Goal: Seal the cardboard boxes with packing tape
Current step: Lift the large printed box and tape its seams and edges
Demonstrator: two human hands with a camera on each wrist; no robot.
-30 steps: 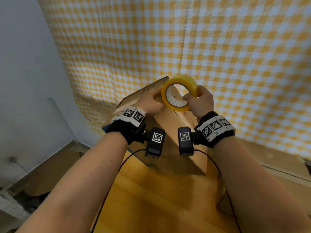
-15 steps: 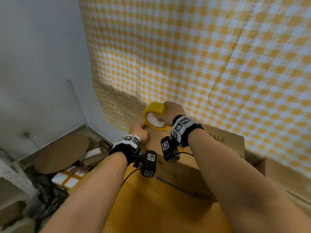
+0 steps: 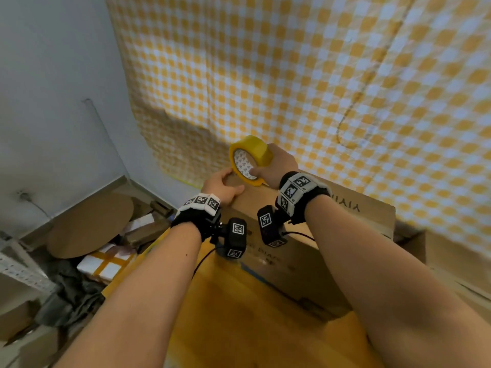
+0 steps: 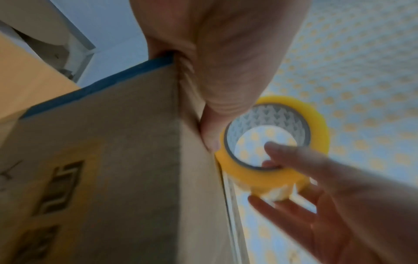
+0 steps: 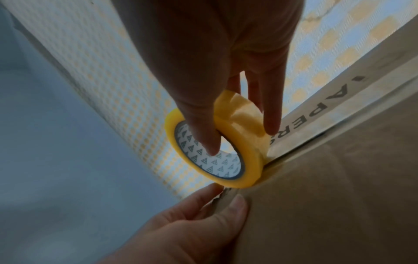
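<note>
A yellow roll of packing tape [image 3: 251,159] stands on edge over the far left corner of a brown cardboard box [image 3: 305,235]. My right hand [image 3: 276,166] holds the roll with its thumb inside the printed core and its fingers over the outer rim. The right wrist view shows the roll [image 5: 226,151] touching the box seam [image 5: 294,153]. My left hand [image 3: 232,180] pinches the box's corner edge just below the roll, thumb on top [image 5: 237,205]. In the left wrist view the roll [image 4: 271,142] sits beside the box wall [image 4: 113,160].
A yellow and white checked cloth [image 3: 318,75] hangs close behind the box. A pale wall [image 3: 53,102] rises at the left. Round cardboard pieces [image 3: 90,224], taped parcels [image 3: 106,264] and dark clutter lie on the floor at the lower left. More cardboard [image 3: 451,261] stands at the right.
The head view has swung, so the box's long side now faces me. Both hands kept their holds and ended at the box's far left corner, with the roll raised slightly.
</note>
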